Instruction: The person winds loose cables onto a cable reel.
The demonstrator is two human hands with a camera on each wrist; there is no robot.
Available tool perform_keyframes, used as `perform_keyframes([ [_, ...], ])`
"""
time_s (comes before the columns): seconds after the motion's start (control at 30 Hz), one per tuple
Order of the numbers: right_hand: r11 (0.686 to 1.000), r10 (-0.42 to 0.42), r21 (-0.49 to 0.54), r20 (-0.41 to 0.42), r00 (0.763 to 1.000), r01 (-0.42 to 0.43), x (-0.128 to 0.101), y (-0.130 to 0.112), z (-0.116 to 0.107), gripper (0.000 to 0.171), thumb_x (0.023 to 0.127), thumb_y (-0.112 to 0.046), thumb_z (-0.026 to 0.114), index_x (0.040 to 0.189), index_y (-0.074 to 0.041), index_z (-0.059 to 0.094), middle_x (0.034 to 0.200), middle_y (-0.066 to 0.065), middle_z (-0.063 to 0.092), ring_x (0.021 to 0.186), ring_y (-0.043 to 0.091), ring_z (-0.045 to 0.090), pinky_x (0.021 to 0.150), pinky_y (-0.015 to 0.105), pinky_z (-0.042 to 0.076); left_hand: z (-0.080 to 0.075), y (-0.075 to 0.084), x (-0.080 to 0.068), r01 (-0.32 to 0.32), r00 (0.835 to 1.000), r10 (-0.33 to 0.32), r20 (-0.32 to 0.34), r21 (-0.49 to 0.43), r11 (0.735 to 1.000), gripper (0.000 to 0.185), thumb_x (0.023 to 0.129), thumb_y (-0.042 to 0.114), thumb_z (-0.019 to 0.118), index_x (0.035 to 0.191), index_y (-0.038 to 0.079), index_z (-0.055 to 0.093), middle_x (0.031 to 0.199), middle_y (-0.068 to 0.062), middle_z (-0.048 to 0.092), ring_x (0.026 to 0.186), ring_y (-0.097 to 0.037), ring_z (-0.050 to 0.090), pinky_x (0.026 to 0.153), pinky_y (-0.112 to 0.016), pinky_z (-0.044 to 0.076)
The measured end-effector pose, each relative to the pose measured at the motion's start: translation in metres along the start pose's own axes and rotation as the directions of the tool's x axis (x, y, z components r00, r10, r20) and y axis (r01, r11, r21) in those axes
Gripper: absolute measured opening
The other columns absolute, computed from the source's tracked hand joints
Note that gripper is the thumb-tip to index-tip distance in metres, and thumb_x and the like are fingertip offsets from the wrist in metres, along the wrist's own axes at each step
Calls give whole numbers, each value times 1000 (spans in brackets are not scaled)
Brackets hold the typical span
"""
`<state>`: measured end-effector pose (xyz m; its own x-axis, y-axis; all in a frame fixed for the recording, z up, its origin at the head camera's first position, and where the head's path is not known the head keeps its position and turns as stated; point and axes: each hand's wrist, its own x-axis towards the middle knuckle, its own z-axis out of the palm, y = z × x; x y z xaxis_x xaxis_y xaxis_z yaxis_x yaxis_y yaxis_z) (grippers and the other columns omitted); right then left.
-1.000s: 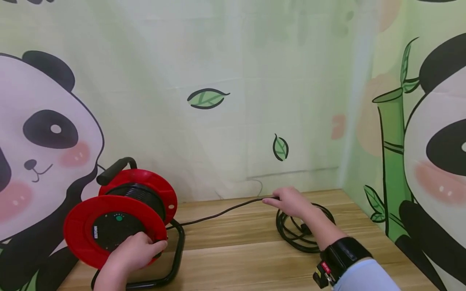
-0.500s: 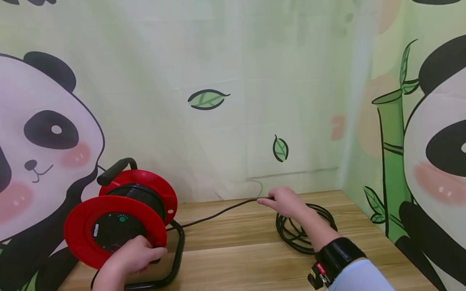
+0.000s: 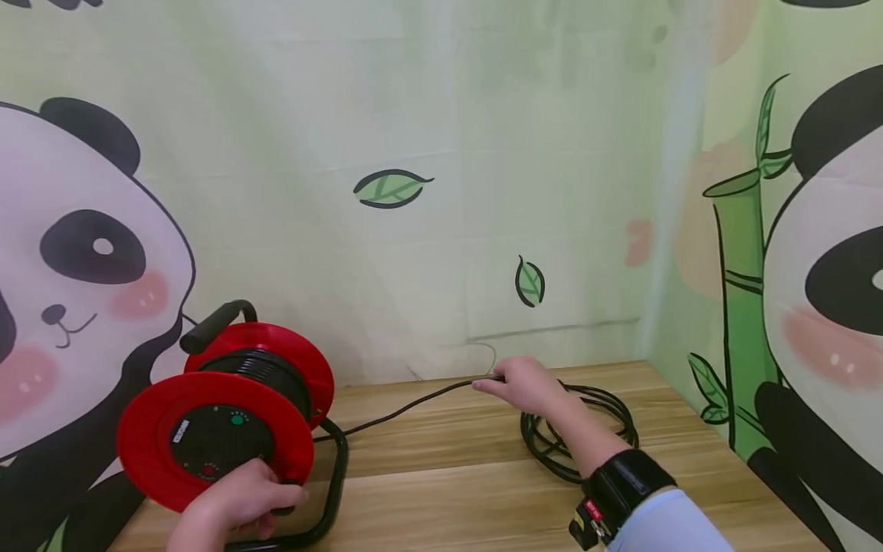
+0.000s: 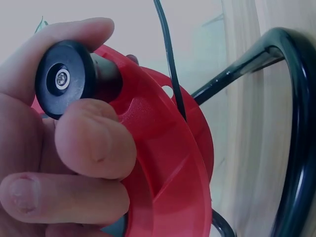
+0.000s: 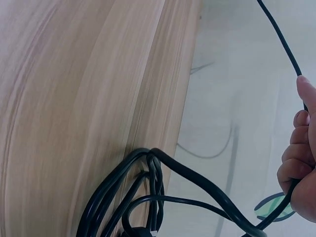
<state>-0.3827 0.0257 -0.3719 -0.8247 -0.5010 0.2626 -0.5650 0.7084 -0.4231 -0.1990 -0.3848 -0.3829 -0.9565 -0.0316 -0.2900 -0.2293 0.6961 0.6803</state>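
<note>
A red cable reel (image 3: pixel 145 452) with black cable wound on its drum stands at the left of the table. My left hand (image 3: pixel 237 498) grips the black crank knob (image 4: pixel 66 79) on the reel's near flange, thumb and fingers curled about it in the left wrist view. From the drum a black cable (image 3: pixel 414 402) runs rightward to my right hand (image 3: pixel 527 387), whose fingers curl round it. In the right wrist view the cable leaves both ends of that fist (image 5: pixel 301 153). Below the right forearm lies a loose coil of the same cable (image 3: pixel 624 418).
The reel rests on a black tubular stand (image 3: pixel 338 475) with a black carrying handle (image 3: pixel 210 326) on top. Behind the wooden table (image 3: pixel 428 498) hangs a printed panda curtain (image 3: pixel 414 268), which also closes off the right side.
My right hand has moved left towards the reel, still holding the cable. The reel's round face has turned slightly, and my left hand has shifted a little left and down with the knob.
</note>
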Motion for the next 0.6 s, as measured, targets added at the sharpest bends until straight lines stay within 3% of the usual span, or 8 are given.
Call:
perform_keyframes([
  [0.2, 1000, 0, -26, 16, 1000, 0, 4, -11, 6, 52, 97, -52, 64, 63, -18, 45, 56, -8, 37, 52, 10, 36, 55, 29, 33, -2, -11, -2, 23, 999, -23, 35, -10, 1000, 33, 90, 31, 70, 66, 8, 69, 56, -3, 60, 45, -12, 45, 47, -22, 34],
  [0.6, 1000, -16, -14, 21, 1000, 16, 6, -28, 14, 52, 97, -51, 64, 64, -17, 45, 55, -7, 36, 50, 10, 34, 53, 29, 31, -4, -35, 4, 73, 997, -72, 34, -53, 996, 26, 88, 29, 70, 69, 11, 68, 59, -1, 61, 48, -11, 50, 49, -20, 38],
])
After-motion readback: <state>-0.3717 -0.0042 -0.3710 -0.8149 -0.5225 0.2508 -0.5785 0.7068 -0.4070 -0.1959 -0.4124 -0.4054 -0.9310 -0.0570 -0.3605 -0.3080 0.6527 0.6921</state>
